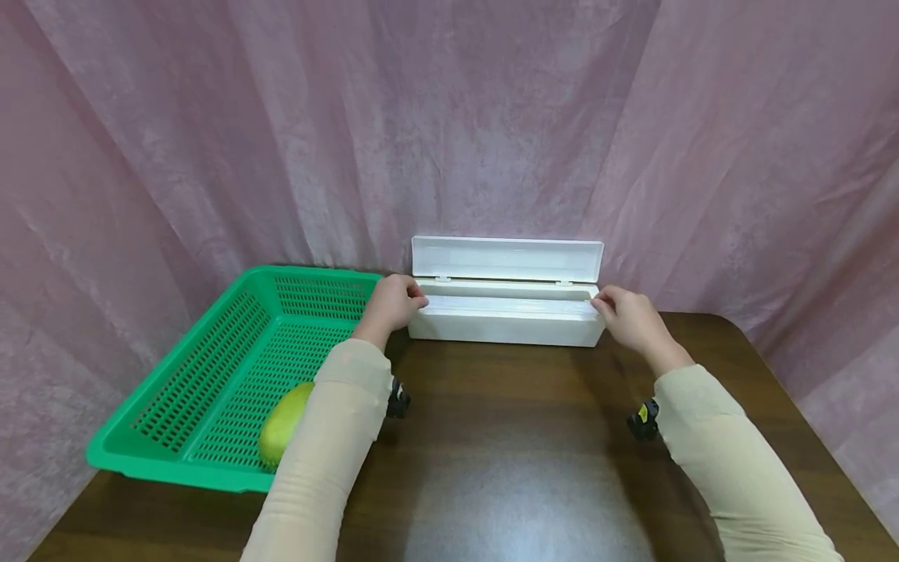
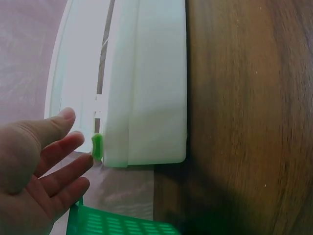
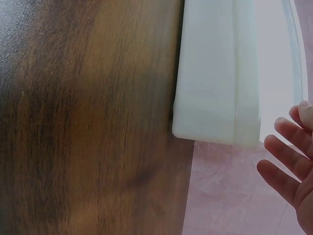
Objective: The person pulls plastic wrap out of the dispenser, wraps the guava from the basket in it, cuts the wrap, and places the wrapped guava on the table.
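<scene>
A long white plastic wrap dispenser [image 1: 502, 328] stands at the back of the table, its hinged lid [image 1: 507, 259] raised. A pale, shiny strip of plastic wrap [image 1: 509, 305] stretches across its opening. At the left end my left hand [image 1: 395, 306] pinches the wrap's edge between thumb and index finger. My right hand [image 1: 635, 318] pinches it at the other end. The remaining fingers of both the left hand [image 2: 44, 166] and right hand [image 3: 293, 152] are spread in the wrist views. A small green piece [image 2: 97, 147] shows at the dispenser's left end.
A green perforated basket [image 1: 175, 478] stands on the left, with a yellow-green rounded fruit [image 1: 284, 425] inside, partly behind my left sleeve. The dark wooden table [image 1: 506, 437] extends toward me. A pink curtain [image 1: 449, 117] hangs behind everything.
</scene>
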### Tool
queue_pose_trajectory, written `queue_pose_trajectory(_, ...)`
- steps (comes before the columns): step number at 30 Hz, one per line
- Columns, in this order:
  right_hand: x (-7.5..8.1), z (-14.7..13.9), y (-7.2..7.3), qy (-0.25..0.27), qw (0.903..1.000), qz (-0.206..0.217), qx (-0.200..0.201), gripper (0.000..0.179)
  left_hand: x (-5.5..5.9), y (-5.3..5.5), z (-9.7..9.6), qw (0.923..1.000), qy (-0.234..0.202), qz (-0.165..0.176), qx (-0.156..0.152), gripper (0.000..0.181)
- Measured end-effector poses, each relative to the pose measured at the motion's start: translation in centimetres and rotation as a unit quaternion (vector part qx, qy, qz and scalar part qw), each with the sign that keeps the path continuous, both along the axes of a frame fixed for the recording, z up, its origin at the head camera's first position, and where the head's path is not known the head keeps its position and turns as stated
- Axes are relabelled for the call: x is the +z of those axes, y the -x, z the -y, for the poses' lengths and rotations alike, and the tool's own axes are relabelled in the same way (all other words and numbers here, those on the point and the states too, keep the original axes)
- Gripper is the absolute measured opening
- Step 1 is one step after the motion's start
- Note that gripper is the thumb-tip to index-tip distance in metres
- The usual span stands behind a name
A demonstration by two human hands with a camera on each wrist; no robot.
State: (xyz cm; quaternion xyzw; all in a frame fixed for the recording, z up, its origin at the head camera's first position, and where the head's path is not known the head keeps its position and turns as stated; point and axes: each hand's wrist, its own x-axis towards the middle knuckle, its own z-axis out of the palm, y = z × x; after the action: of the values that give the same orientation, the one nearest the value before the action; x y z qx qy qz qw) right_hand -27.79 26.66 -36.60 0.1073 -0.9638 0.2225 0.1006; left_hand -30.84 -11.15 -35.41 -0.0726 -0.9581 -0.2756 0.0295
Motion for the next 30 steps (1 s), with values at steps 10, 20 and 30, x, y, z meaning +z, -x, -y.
queue_pose_trajectory(10,0.5,-0.08,-0.22,0.01,0.9999,-0.008,0.006,0.024,0.78,0.05,0.52,0.9996,-0.001,0.01,-0.027,0.015)
queue_pose_trajectory(20,0.52,-0.35,-0.43,0.016,0.9999,-0.003,0.006,0.024,0.37,0.19,0.81,0.9987,-0.029,0.013,-0.041,0.015)
queue_pose_trajectory(30,0.55,-0.56,-0.49,0.012,0.9997,-0.02,0.011,0.024,0.51,-0.09,0.8,0.9984,-0.027,0.009,-0.049,0.014)
